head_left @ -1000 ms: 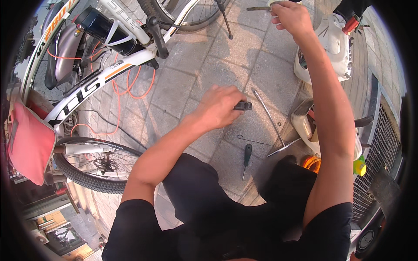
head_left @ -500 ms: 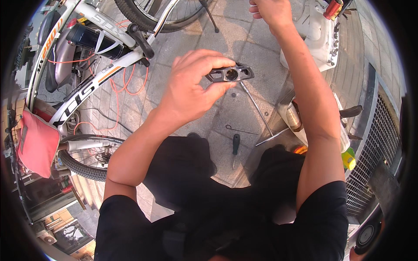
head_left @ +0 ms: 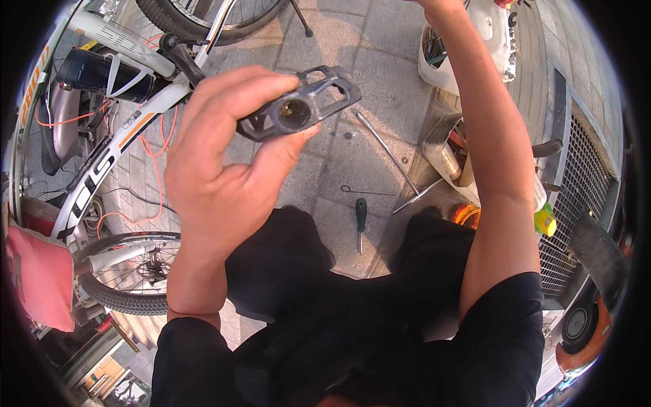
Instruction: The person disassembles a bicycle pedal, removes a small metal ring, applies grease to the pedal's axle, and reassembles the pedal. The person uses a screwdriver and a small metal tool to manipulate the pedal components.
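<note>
My left hand [head_left: 220,152] pinches a black bicycle pedal [head_left: 295,115] between thumb and fingers, raised above the paving. The open round bore of the pedal is turned toward me, brownish inside. My right hand [head_left: 442,8] reaches out to the far edge of the view, above a white plastic container [head_left: 437,76]; its fingers are cut off, so what it touches is hidden. On the ground between my knees lie a dark green-handled screwdriver [head_left: 361,214], a thin hooked wire [head_left: 369,192] and a long steel T-handle wrench [head_left: 390,156].
A white bicycle frame [head_left: 125,139] with a crank arm [head_left: 183,60] fills the left, with orange cable around it. A pink bag [head_left: 41,271] hangs near a wheel. To the right are a cut-open jug [head_left: 434,146], an amber roll [head_left: 466,215] and a metal grate [head_left: 590,176].
My left hand has come nearer and to the left with the pedal, which is now tilted. My right hand has gone farther out, mostly beyond the top edge. The view has shifted slightly.
</note>
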The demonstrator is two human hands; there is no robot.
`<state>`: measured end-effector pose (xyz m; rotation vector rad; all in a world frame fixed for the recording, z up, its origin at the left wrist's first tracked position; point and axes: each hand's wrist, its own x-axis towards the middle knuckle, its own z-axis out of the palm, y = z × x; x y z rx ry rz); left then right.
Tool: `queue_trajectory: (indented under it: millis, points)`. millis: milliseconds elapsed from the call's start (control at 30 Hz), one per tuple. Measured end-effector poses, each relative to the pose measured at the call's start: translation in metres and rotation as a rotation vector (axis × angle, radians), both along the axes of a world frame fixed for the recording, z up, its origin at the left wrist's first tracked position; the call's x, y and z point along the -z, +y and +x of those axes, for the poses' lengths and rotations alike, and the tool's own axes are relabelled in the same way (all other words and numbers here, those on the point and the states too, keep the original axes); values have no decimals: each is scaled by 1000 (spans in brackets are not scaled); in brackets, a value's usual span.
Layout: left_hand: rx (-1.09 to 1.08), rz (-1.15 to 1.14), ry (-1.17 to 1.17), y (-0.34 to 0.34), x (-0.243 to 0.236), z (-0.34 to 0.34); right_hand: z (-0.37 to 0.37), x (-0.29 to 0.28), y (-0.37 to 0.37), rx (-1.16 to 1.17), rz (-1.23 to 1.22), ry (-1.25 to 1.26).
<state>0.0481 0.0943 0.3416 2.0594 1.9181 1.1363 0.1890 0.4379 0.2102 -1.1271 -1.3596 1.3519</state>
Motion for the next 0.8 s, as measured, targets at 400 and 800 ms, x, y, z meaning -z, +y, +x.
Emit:
queue_trajectory:
  millis: [400, 800]
  points:
    - [-145, -105, -338, -67, 6, -20, -50, 89, -1, 11, -193, -182]
    - [-219, -177, -320, -53, 17, -68, -88, 213, 20, 229, -520, 209]
